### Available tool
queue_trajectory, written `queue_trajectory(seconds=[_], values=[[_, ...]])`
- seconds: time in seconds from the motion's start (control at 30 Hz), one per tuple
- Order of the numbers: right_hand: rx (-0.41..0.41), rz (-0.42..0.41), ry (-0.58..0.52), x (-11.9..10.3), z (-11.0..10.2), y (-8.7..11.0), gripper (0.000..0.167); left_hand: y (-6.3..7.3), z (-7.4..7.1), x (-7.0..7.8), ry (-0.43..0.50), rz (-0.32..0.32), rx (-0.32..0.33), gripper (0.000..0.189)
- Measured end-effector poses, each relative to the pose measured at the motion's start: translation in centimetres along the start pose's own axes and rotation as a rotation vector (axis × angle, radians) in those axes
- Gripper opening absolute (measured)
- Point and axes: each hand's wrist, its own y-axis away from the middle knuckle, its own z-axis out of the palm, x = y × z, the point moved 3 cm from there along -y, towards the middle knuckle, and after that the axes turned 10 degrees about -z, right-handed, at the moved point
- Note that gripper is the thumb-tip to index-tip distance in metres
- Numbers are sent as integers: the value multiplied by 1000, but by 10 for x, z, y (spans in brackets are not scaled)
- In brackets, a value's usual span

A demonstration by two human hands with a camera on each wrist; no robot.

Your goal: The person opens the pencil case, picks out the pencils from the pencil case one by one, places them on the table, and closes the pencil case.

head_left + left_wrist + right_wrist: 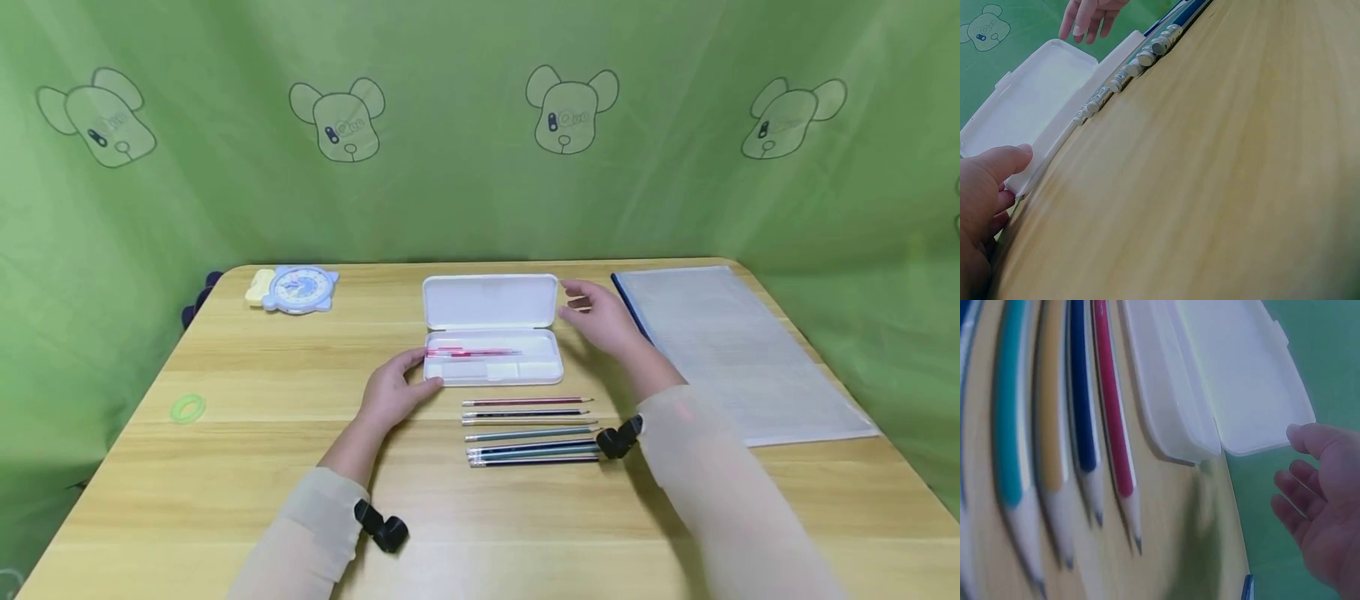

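Observation:
A white pencil case lies on the table with its lid raised; red-and-clear pens rest in the tray. My left hand holds the case's left end, thumb at the near corner and fingers around the side. By the lid's right edge is my right hand, its fingers loosely bent and holding nothing. In the right wrist view the thumb tip is close to the lid's corner; I cannot tell if it touches. Several pencils, among them a red pencil, lie in front of the case.
A clear file folder with a dark blue spine lies at the right. At the back left are a blue toy clock and a pale yellow object. A green ring lies at the left. A green curtain hangs behind the table.

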Motion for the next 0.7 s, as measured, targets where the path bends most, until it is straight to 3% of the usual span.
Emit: queue_trajectory(seconds=[0.33,0.7], values=[[-23,15,-37,-5,7,-9,62,1,1,0,6,-13,-9,65],[1,1,-169,-6,5,5,57,2,-1,2,7,-10,-5,65]])
